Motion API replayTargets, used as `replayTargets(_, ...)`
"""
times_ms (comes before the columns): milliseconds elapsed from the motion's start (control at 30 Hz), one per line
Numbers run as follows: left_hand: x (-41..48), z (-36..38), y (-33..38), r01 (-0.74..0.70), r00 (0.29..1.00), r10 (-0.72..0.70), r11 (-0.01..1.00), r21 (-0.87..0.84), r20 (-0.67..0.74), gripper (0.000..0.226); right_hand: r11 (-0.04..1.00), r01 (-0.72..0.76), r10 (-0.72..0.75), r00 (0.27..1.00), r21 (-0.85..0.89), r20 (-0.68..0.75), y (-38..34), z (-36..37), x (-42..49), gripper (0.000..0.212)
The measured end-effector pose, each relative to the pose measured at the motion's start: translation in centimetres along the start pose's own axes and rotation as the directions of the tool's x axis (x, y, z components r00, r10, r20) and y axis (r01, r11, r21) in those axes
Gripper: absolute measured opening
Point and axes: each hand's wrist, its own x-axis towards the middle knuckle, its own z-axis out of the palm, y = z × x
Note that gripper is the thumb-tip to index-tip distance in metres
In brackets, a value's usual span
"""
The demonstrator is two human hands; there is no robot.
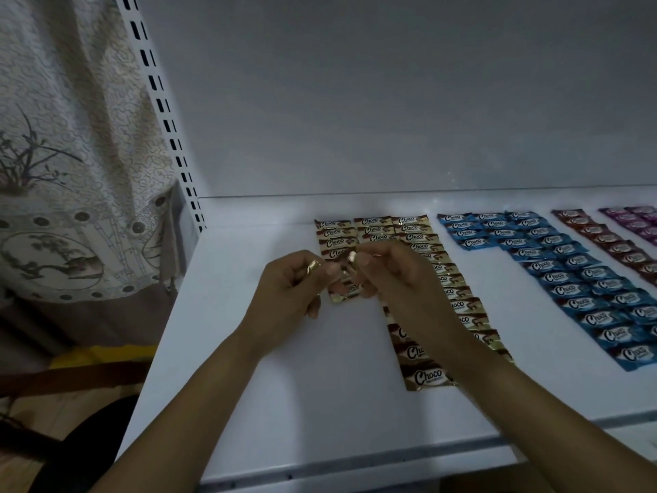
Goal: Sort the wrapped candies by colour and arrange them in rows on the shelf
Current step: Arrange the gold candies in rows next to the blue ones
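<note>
While left hand (289,284) and right hand (396,275) pinch gold candies (345,290), perhaps several; gold rows (377,224) partly hidden

patterned curtain (71,172) left | slotted upright (167,122) beside it | yellow object (103,354) below

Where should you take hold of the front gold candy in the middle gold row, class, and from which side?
The front gold candy lies flat with its neighbour crowding its far edge, so pinch the wrapper's left end, coming from the bare shelf on its left.
</note>
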Motion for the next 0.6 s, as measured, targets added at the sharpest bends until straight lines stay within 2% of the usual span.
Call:
replayTargets(100,-0.2,0.2,0.3,0.021,0.997,-0.018,0.999,-0.045,0.07,0.03,0.994,-0.083,0.078,0.994,0.074,0.074,-0.5,-0.2,0.3,0.008)
replayTargets(233,-0.1,-0.1,0.5,0.065,0.998,-0.063,0.991,-0.119,0.026,0.047,0.975,-0.164,0.156,0.986,0.15,0.063,0.2,-0.7,0.2,0.012)
replayTargets(367,0.0,-0.1,0.1,0.001,1.0,-0.001,1.0,-0.012,-0.011,0.037,0.962,-0.198,0.186,0.979,0.19,0.08,0.2,-0.7,0.0,0.016)
replayTargets(467,0.1,0.0,-0.1,-0.003,0.998,0.002,1.0,-0.017,-0.069,0.034,0.954,-0.232,0.212,0.97,0.192,0.118,0.2,-0.6,0.0,0.011)
replayTargets(533,0.1,-0.2,-0.2,-0.007,0.997,0.005,1.0,-0.017,-0.073,0.028,0.95,-0.241,0.226,0.969,0.199,0.096,0.4,-0.5,0.1,0.009)
replayTargets(600,0.1,-0.3,-0.5,-0.017,0.998,0.022,0.997,0.075,-0.067,0.024,0.971,-0.202,0.198,0.979,0.128,0.037,0.7,-0.5,0.3,0.003)
